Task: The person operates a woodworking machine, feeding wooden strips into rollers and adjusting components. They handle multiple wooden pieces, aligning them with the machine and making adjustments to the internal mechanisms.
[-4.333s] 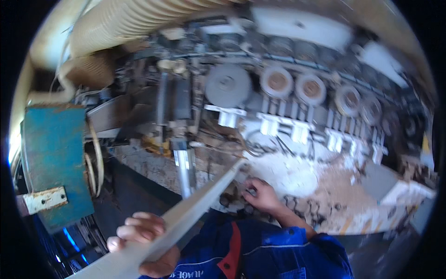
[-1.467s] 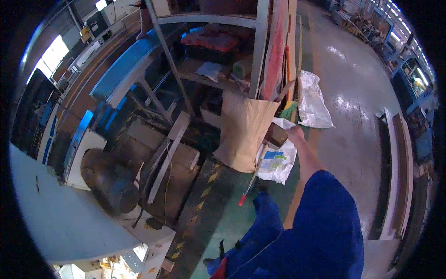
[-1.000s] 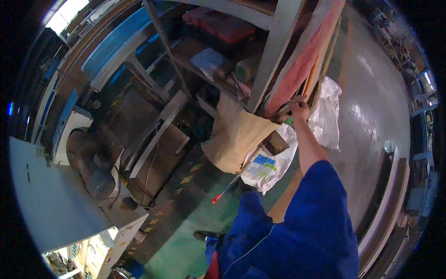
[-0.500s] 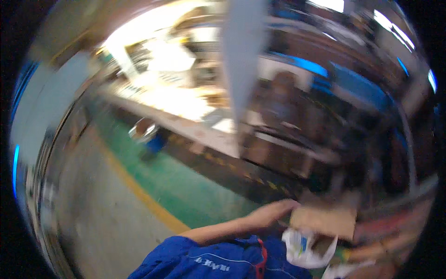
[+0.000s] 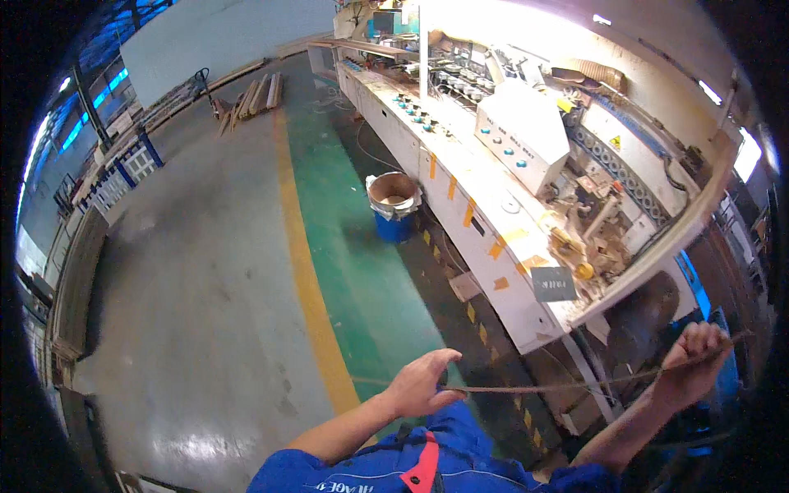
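A long, thin, brownish strip [image 5: 534, 388] stretches almost level between my two hands, rising a little at its right end. My left hand [image 5: 421, 384], in front of my blue work clothes, is curved around the strip, with a gap between thumb and forefinger. Its other fingers are partly hidden. At the right, my right hand [image 5: 694, 367] is closed in a fist around the strip, and a short end sticks out beyond it. The strip's material is too fine to make out.
A long white machine [image 5: 460, 197] with a control box [image 5: 522, 135] runs along the right. Beside it stands a lined blue bucket [image 5: 394, 215] on a green floor strip. Far off lie long boards [image 5: 259, 97]; stacked panels [image 5: 78, 279] line the left.
My view has swung to the right along the machine. The cardboard and white plastic bag near my hands are out of view. My hands are now apart with the strip between them.
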Demonstrator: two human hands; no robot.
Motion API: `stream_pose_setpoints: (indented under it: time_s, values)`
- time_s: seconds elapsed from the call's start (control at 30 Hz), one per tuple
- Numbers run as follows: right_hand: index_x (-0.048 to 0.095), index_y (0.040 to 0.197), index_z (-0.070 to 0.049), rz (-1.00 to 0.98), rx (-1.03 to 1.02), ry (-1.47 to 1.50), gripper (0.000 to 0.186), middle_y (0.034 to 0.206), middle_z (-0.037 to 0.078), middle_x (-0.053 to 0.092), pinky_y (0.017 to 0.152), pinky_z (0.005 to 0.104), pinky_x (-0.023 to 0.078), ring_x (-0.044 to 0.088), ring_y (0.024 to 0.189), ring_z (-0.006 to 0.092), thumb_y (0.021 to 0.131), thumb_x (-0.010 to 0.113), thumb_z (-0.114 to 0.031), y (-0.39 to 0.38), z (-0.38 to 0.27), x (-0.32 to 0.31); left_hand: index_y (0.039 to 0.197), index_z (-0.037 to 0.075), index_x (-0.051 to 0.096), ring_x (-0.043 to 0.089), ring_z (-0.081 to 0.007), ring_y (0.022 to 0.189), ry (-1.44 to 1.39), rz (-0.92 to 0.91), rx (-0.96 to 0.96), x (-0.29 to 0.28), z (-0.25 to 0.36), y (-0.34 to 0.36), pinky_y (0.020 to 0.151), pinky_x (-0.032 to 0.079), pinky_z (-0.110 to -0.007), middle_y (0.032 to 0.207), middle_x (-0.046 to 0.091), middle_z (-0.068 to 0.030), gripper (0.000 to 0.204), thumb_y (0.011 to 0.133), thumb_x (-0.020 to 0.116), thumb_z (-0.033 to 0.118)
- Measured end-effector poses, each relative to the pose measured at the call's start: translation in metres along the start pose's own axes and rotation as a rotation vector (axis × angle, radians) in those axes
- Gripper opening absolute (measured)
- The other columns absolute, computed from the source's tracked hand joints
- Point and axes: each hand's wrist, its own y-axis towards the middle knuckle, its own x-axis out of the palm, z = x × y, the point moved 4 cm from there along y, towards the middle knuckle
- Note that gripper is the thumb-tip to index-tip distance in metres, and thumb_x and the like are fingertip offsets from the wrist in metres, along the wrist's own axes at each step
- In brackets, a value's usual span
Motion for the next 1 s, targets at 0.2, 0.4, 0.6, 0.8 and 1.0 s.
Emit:
stream_pose_setpoints:
  time_s: [0.2, 0.4, 0.6, 0.8, 1.0]
  values:
    - [0.047, 0.125, -0.003, 0.286, 0.045, -0.722, 0.035, 0.111, 0.012, 0.052, 0.090, 0.0364, 0.046, 0.053, 0.099, 0.0236, 0.101, 0.059, -0.025, 0.007, 0.291, -0.057, 0.112, 0.014, 0.068, 0.070, -0.0308, 0.091, 0.165, -0.183, -0.295, -0.081, -0.148, 0.040, 0.076, 0.057, -0.041, 0.102, 0.072, -0.0095, 0.027, 0.098, 0.059, 0.035]
    - [0.060, 0.126, -0.005, -1.412, 0.317, -1.063, 0.062, 0.128, 0.018, 0.061, 0.112, 0.0522, 0.037, 0.051, 0.128, 0.0380, 0.077, 0.082, -0.036, -0.090, 0.564, 0.220, 0.082, 0.014, 0.062, 0.068, -0.0283, 0.068, 0.808, 0.051, -0.514, -0.250, -0.259, 0.028, 0.058, 0.053, -0.043, 0.073, 0.066, -0.0076, 0.029, 0.093, 0.063, 0.041]
    - [0.063, 0.090, -0.008, -1.961, 0.520, -0.880, 0.036, 0.071, 0.016, 0.068, 0.061, 0.0518, 0.055, 0.069, 0.069, 0.0391, 0.096, 0.058, -0.043, -0.188, 0.801, 0.303, 0.079, 0.014, 0.060, 0.064, -0.0288, 0.060, 1.085, 0.250, -0.473, -0.391, -0.366, 0.117, 0.055, 0.049, -0.041, 0.067, 0.061, -0.0067, 0.027, 0.082, 0.072, 0.037]
    - [0.061, 0.092, -0.007, -1.662, 0.600, -1.030, 0.036, 0.071, 0.019, 0.068, 0.057, 0.0535, 0.054, 0.069, 0.067, 0.0405, 0.098, 0.056, -0.043, -0.160, 0.989, 0.412, 0.086, 0.012, 0.063, 0.066, -0.0305, 0.065, 1.049, 0.460, -0.535, -0.548, -0.512, 0.200, 0.058, 0.050, -0.043, 0.071, 0.065, -0.0079, 0.026, 0.081, 0.075, 0.035]
    - [0.054, 0.089, -0.006, -0.904, 0.953, -0.998, 0.034, 0.072, 0.024, 0.064, 0.062, 0.0554, 0.051, 0.066, 0.074, 0.0468, 0.098, 0.059, -0.038, -0.103, 1.152, 0.479, 0.096, 0.008, 0.067, 0.067, -0.0272, 0.065, -0.271, 0.820, -1.024, -0.693, -0.644, 0.356, 0.058, 0.051, -0.039, 0.072, 0.066, -0.0093, 0.022, 0.100, 0.061, 0.028]
